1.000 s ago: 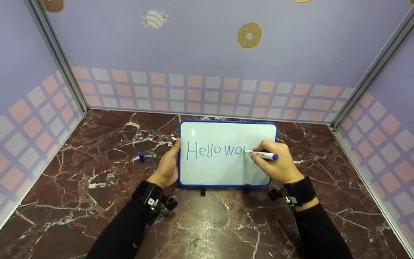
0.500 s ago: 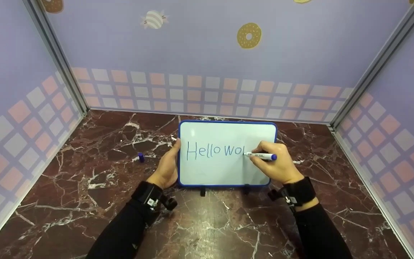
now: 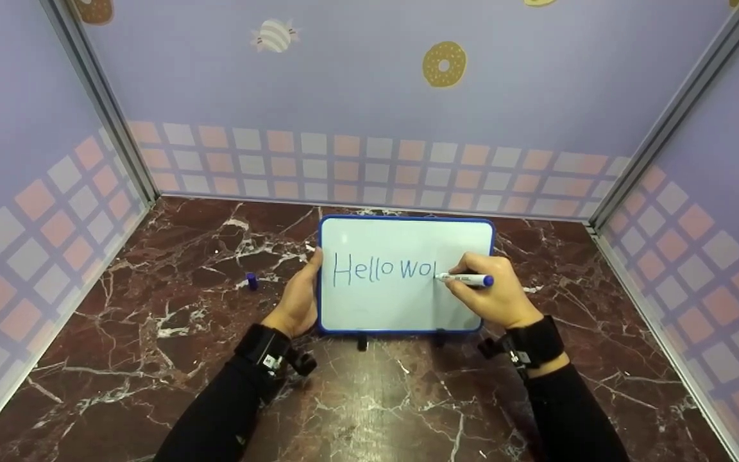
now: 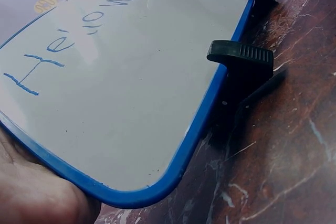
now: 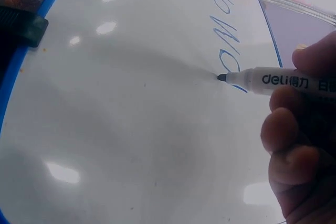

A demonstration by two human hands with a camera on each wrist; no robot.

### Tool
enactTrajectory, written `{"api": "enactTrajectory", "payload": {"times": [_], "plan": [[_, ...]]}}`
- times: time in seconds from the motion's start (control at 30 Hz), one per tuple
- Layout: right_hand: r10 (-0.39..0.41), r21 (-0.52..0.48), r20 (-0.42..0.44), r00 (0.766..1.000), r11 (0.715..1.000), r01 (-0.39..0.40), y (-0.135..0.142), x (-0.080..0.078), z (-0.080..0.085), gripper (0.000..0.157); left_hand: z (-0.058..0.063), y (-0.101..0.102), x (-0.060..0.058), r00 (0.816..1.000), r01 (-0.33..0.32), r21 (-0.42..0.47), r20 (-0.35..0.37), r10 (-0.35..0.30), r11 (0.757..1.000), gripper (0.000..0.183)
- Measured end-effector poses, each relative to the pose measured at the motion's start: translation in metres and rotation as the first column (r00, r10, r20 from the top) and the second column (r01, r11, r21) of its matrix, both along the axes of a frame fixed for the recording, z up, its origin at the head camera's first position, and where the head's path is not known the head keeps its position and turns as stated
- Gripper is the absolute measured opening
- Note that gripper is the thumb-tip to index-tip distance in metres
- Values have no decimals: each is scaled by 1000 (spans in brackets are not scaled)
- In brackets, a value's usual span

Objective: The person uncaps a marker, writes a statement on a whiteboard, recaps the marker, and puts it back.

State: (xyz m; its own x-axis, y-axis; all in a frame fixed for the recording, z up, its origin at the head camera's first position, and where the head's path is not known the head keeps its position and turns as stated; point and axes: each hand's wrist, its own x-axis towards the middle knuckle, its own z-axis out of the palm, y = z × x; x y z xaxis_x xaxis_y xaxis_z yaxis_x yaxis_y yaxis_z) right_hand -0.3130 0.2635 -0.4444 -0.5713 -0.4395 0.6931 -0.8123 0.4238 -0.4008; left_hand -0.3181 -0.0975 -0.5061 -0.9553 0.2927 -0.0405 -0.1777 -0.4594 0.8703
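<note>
The marker (image 3: 471,279) tip has slid slightly down the whiteboard (image 3: 389,305) since a second ago, pinched in the right hand (image 3: 501,289).
Curled fingers hide part of the barrel. The left hand's (image 3: 296,298) thumb lies along the board's left edge; its fingers are out of sight, so their curl cannot be told. Blue "Hello wo" lettering (image 3: 382,268) ends in an unclear stroke near the tip. Dark supports (image 4: 241,56) meet the lower edge; a blue cap (image 3: 252,281) lies on the table (image 3: 177,385), left.
</note>
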Motion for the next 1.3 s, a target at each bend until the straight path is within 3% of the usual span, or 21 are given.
{"api": "enactTrajectory", "payload": {"times": [0.23, 0.43, 1.3], "plan": [[21, -50, -10, 1000, 999, -22, -1, 1, 2, 20, 0, 0, 0, 1000, -10, -2, 5, 10, 1000, 71], [11, -94, -73, 997, 995, -17, -1, -2, 0, 19, -1, 0, 0, 1000, 0, 12, 6, 0, 1000, 69], [-23, -98, -109, 994, 995, 12, -2, -4, -2, 17, -1, -1, 0, 1000, 8, 1, -3, -8, 1000, 71]]}}
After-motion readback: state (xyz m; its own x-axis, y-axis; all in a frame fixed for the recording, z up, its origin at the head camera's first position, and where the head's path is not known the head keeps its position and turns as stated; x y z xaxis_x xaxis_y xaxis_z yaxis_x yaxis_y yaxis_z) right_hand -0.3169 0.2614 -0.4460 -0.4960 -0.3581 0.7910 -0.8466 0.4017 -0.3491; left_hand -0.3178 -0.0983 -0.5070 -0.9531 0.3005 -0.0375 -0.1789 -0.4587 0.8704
